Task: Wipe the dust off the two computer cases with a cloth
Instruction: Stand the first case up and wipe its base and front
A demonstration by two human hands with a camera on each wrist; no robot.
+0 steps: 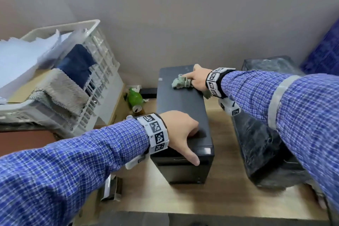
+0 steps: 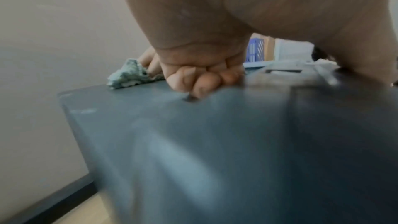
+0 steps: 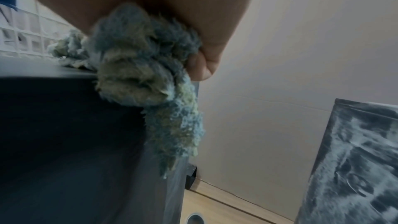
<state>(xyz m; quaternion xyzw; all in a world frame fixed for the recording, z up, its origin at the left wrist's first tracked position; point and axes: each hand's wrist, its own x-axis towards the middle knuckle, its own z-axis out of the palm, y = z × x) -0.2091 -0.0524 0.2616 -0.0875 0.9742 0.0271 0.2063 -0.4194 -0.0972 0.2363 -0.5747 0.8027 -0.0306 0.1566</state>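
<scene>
A black computer case (image 1: 181, 108) stands on the wooden floor, its top facing me. At the far end of that top my right hand (image 1: 194, 79) grips a bunched green-blue cloth (image 1: 180, 82), index finger stretched over it. The right wrist view shows the cloth (image 3: 140, 67) hanging over the case's right edge (image 3: 64, 125). My left hand (image 1: 195, 145) holds the near front corner, thumb down the front face, fingers curled on the top (image 2: 200, 81). A second case (image 1: 266, 134), streaked grey with dust, stands to the right (image 3: 355, 159).
A white lattice crate (image 1: 102, 71) holding paper and folded cloths sits at the left. A green bottle (image 1: 134, 99) lies on the floor between crate and case. A blue crate (image 1: 322, 55) is at the far right. A grey wall runs close behind both cases.
</scene>
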